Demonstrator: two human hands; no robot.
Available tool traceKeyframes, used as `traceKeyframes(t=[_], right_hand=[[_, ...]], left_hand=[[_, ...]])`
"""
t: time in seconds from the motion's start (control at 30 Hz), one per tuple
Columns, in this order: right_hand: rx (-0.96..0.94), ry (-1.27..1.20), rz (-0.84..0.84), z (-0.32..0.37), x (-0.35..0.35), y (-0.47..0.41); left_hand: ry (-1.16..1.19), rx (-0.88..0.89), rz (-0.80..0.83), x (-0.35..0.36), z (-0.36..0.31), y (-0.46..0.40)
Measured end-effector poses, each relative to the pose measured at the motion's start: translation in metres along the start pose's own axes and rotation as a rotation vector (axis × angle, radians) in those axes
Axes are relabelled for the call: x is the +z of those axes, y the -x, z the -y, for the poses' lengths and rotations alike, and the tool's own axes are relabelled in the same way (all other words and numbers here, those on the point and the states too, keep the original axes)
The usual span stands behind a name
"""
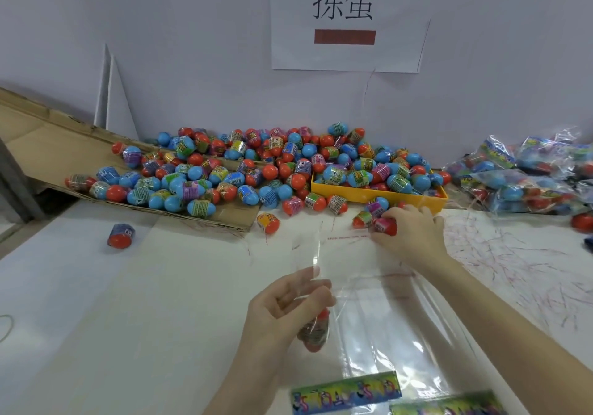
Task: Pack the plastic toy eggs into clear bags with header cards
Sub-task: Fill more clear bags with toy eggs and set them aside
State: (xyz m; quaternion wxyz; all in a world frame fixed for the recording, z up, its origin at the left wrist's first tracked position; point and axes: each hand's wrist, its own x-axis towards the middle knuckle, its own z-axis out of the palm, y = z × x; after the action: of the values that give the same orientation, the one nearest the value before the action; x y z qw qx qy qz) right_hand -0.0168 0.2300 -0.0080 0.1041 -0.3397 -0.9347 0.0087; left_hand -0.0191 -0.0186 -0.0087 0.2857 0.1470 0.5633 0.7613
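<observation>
One view only, worn on my head, looking forward and down over the white table [96, 302]. My hands sit close beneath the lens at 6 o'clock. The egg pile [256, 170] lies farther off at 12 o'clock, against the wall [192, 45] it faces. Wide-angle bending shows at the edges.

1. The red plastic egg inside the clear bag [316, 331] is half covered by the left hand [282, 312] and blurred by film.
2. The colourful printed header cards [346, 393] run off the bottom edge.
3. The packed clear bags of eggs [526, 174] at far right are blurred and cut off.
4. Red print on the clear film [348, 238] is too small to read.
</observation>
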Motion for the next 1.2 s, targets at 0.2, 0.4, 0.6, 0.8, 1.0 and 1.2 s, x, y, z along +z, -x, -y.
traceKeyframes(t=[0.2, 0.4, 0.6, 0.8, 1.0, 1.2], right_hand=[[-0.054, -0.726, -0.126, 0.005, -0.023, 0.02], [-0.501, -1.36, 0.079, 0.018, -0.087, 0.079], [-0.673, -0.966, -0.019, 0.034, -0.101, 0.107], [-0.618, -0.788, -0.054, 0.042, -0.097, 0.114], [-0.556, -0.704, -0.18, 0.047, -0.105, 0.112], [-0.463, -0.729, -0.113, 0.05, -0.106, 0.109]], left_hand=[[0.022, 0.019, 0.015, 0.0, 0.003, -0.001], [0.001, 0.082, -0.015, 0.005, 0.004, 0.001], [-0.086, 0.114, -0.014, 0.006, 0.007, 0.004], [-0.133, 0.137, -0.003, 0.007, 0.007, 0.004], [-0.128, 0.141, -0.008, 0.007, 0.007, 0.006], [-0.125, 0.17, 0.019, 0.01, 0.005, 0.008]])
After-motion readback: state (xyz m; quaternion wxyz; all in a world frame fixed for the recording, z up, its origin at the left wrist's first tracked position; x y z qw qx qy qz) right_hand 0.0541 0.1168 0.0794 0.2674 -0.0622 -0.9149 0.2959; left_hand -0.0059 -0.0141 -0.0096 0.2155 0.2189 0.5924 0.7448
